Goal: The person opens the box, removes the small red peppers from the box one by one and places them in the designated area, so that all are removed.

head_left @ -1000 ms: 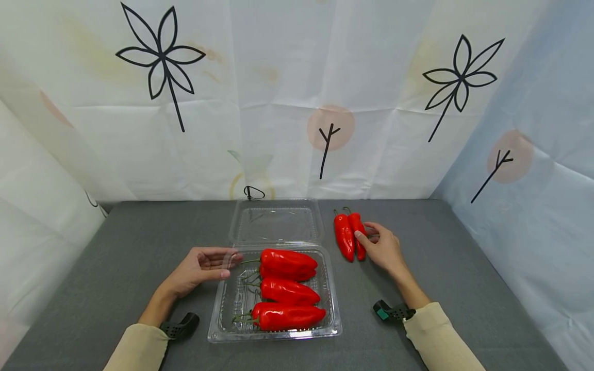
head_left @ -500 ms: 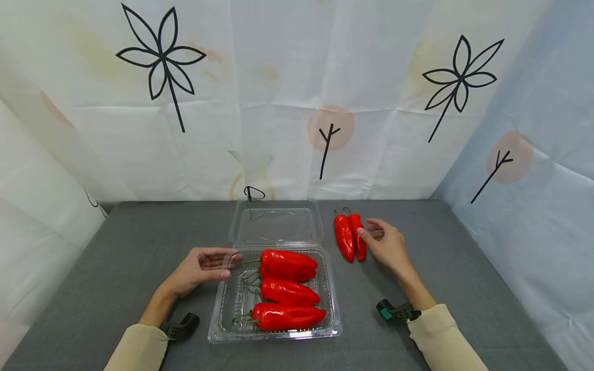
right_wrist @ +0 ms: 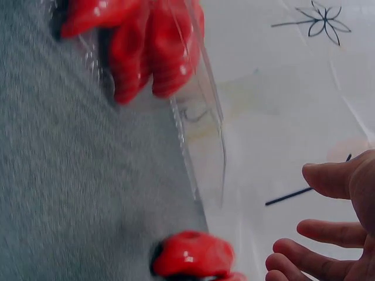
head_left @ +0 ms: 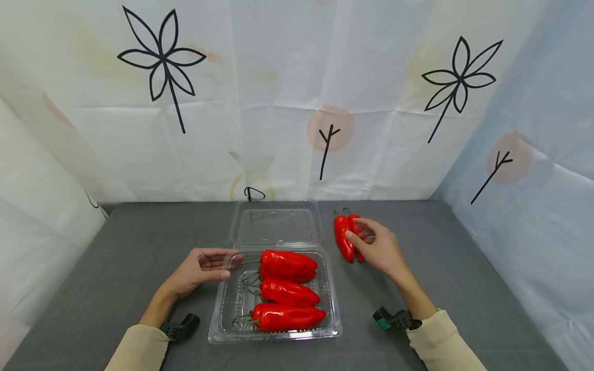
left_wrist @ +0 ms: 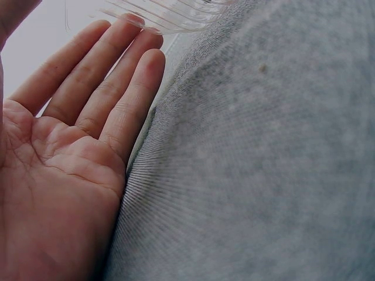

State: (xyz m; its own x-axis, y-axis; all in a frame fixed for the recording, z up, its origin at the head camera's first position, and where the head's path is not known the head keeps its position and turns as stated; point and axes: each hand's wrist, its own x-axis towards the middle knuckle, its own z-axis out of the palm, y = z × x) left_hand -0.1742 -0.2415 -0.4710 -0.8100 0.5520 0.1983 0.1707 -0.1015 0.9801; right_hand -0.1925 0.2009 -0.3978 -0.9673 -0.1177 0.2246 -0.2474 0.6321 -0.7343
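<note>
A clear plastic clamshell tray (head_left: 219, 309) lies on the grey cloth, its lid (head_left: 276, 224) flat open behind it. Several red peppers (head_left: 287, 291) lie inside, also seen blurred in the right wrist view (right_wrist: 146, 47). My left hand (head_left: 204, 265) rests palm up on the cloth with straight fingers (left_wrist: 117, 76) touching the tray's left rim (left_wrist: 170, 14). Two loose red peppers (head_left: 343, 238) lie to the right of the lid. My right hand (head_left: 371, 246) reaches over them, fingers (right_wrist: 328, 178) loosely curved and spread, covering most of the right pepper. Another pepper end (right_wrist: 193, 254) shows beyond the fingertips.
The grey cloth (head_left: 139, 242) covers the whole table. White curtains with drawn flowers (head_left: 160, 56) close it in at the back and both sides. A small black loop (head_left: 252, 193) lies at the back edge behind the lid.
My right hand has shifted left and forward over the right loose pepper, hiding most of it. The left hand and tray have not moved.
</note>
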